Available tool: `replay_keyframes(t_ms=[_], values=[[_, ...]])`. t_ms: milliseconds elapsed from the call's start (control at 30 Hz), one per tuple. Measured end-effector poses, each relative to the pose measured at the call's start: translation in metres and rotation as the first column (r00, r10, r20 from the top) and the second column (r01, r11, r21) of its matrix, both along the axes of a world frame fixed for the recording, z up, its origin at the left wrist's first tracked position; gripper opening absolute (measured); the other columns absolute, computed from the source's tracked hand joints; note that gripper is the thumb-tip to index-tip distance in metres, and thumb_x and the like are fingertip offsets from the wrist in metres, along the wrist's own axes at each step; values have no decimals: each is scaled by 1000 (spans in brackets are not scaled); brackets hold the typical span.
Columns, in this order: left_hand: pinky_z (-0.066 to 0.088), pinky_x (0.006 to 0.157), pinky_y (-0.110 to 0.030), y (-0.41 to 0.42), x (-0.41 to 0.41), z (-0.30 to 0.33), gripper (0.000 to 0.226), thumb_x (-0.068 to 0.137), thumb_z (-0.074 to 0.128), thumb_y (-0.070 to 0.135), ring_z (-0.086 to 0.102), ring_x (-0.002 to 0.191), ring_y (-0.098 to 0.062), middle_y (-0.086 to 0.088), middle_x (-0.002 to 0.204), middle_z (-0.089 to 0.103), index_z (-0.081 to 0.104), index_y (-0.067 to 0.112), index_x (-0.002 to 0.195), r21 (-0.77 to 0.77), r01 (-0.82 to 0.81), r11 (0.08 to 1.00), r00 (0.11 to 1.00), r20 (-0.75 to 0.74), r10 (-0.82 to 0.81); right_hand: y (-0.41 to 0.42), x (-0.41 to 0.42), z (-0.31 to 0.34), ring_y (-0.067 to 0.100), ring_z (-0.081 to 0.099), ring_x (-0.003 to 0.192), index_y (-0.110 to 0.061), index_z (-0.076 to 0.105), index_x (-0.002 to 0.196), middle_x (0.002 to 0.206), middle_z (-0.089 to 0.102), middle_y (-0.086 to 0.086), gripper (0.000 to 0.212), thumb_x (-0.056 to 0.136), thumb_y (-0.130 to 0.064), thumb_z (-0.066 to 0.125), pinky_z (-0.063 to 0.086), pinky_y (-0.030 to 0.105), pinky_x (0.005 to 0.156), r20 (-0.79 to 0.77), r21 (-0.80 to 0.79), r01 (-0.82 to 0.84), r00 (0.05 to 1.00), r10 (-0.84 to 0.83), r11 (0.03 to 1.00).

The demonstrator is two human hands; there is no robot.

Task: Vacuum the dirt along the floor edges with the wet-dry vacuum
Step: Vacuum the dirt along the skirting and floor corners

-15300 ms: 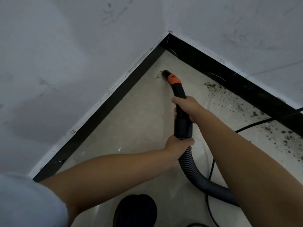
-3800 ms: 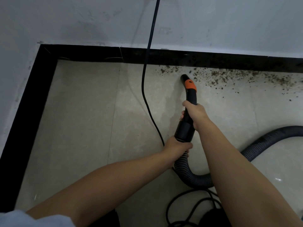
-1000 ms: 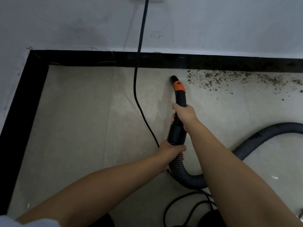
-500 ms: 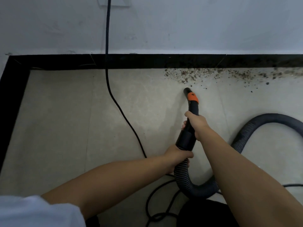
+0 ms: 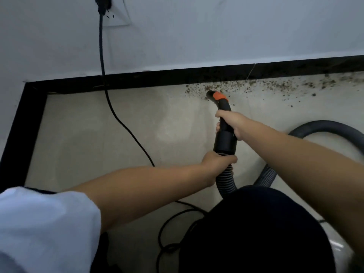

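The black vacuum nozzle (image 5: pixel 223 113) with an orange collar has its tip in the left end of a band of brown dirt (image 5: pixel 275 84) lying along the black baseboard (image 5: pixel 157 77). My right hand (image 5: pixel 230 122) grips the nozzle tube below the collar. My left hand (image 5: pixel 216 161) grips the joint where the tube meets the ribbed grey hose (image 5: pixel 226 180). The hose loops away to the right (image 5: pixel 325 127) and back behind my right arm.
A black power cord (image 5: pixel 110 103) runs from a wall socket (image 5: pixel 116 14) down the white wall and across the beige floor tiles (image 5: pixel 98 134), coiling at the bottom near a dark rounded shape (image 5: pixel 256 233). The baseboard turns a corner at the left (image 5: pixel 17 134).
The nozzle tip has moved forward from just short of the dirt into its left end. The view has shifted right and up, so the wall socket now shows.
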State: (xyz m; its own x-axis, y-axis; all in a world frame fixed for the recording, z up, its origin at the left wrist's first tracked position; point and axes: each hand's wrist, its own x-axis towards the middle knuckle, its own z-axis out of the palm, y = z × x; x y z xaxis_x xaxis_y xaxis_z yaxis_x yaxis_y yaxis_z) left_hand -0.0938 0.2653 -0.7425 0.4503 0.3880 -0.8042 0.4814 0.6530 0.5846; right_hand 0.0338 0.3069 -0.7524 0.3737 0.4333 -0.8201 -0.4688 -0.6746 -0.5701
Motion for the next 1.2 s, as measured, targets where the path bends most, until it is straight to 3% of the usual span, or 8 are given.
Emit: replay_keyframes(t_ms=[233,333,533,733,933,1200], values=[[50,53,-25,13,-22,-34,15,79,64,3,55,52,-17,-7,64,56,53,14,82,58,93,994,995,-30,-91,-2,-21,-27,20,47,47,-6,46,91,60,49,9,13,88,-11,58,46,27,48,39,59,156,987,-158,986],[49,52,-24,2,-21,-43,15,78,65,4,55,52,-17,-6,63,57,54,13,85,24,156,987,988,-24,-156,-21,-16,-40,19,48,47,-5,47,89,61,49,9,13,87,-11,58,47,30,51,27,19,252,967,-252,968],[53,67,-32,-13,-13,-57,17,76,67,7,57,58,-18,-6,68,58,55,15,85,-44,259,965,966,10,-259,-52,-2,-52,18,51,47,-7,47,89,61,51,7,15,84,-13,61,50,33,58,0,-46,318,948,-319,947],[54,77,-39,-9,-3,-62,17,75,68,9,58,68,-24,-5,69,58,56,18,82,-21,202,979,979,29,-202,-37,7,-48,15,52,38,-9,46,83,54,52,6,15,85,-16,60,50,30,56,-35,-47,250,967,-252,967],[52,71,-36,-5,-15,-63,18,75,68,8,57,66,-24,-6,69,57,54,17,80,-36,88,995,996,10,-87,-16,-9,-46,15,49,38,-9,45,79,52,51,6,16,87,-14,58,50,27,52,-50,-23,136,989,-137,990],[50,68,-32,20,-16,-63,17,77,66,6,56,60,-20,-6,68,56,54,16,82,-13,96,995,995,27,-95,5,-10,-49,16,50,38,-8,46,80,57,50,7,15,87,-13,58,50,27,51,-43,8,150,988,-149,989]])
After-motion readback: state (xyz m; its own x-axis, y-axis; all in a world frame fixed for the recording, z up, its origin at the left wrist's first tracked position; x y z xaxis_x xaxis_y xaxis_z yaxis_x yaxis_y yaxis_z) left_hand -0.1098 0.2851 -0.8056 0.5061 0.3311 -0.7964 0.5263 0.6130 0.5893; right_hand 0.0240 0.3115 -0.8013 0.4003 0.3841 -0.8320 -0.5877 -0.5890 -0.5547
